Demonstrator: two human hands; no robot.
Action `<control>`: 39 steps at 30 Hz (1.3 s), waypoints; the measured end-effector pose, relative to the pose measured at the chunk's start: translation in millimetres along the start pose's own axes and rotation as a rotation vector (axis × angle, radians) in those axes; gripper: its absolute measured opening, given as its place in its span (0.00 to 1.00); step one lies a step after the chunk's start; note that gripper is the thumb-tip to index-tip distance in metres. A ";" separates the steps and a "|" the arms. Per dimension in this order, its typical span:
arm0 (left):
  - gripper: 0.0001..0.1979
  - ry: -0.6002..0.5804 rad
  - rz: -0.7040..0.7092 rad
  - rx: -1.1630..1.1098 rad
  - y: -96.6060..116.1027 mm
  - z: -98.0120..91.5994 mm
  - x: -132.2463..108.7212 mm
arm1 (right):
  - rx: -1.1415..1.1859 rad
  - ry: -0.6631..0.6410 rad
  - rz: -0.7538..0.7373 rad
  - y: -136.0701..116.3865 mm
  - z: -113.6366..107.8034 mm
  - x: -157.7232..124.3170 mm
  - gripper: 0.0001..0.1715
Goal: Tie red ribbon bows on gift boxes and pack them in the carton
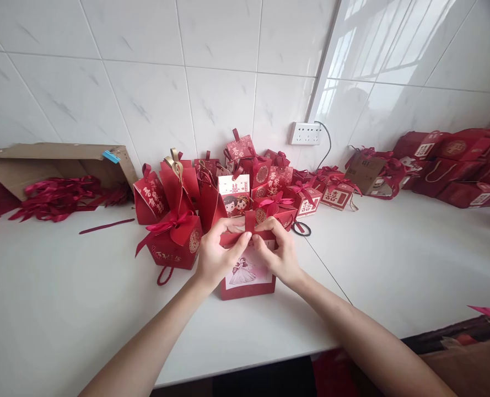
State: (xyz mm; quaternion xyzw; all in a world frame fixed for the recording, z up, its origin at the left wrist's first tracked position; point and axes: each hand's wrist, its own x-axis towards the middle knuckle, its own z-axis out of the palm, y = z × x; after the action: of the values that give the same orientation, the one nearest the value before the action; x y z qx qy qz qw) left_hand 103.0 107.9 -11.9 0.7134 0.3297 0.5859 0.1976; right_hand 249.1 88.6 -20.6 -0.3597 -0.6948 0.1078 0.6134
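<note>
A red gift box point(248, 275) with a pale panel showing a figure in a gown stands upright on the white table near its front edge. At its top left, my left hand point(224, 248) pinches the upper edge between thumb and fingers. Opposite it, my right hand point(278, 251) grips the top right of the same box, thumbs almost meeting. Between the hands a short red ribbon tab point(249, 221) sticks up from the box's top. Both hands partly cover the upper part of the box.
Several finished red boxes crowd behind, one with a bow point(172, 242) at the left. A cardboard carton point(75, 151) holds loose dark red ribbons point(63, 196). Scissors handles point(302, 229) lie right of the hands. More red boxes point(455, 160) are stacked far right; a power strip point(306, 133) is on the wall.
</note>
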 end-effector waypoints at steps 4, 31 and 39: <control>0.20 -0.134 -0.073 -0.183 -6.0 -3.9 3.5 | 0.077 0.014 0.161 4.8 -1.3 2.6 0.04; 0.32 0.065 0.753 0.177 -39.0 -9.5 10.0 | 0.582 0.383 0.284 27.6 1.2 19.5 0.31; 0.30 0.086 0.821 0.233 -39.7 -8.9 7.1 | 0.542 0.417 0.238 31.3 -0.5 13.0 0.36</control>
State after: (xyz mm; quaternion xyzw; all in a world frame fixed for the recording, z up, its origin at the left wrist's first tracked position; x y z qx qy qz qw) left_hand 85.5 139.9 -31.3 0.7778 0.0903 0.6041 -0.1481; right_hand 261.3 119.1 -28.9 -0.2767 -0.4541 0.2832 0.7981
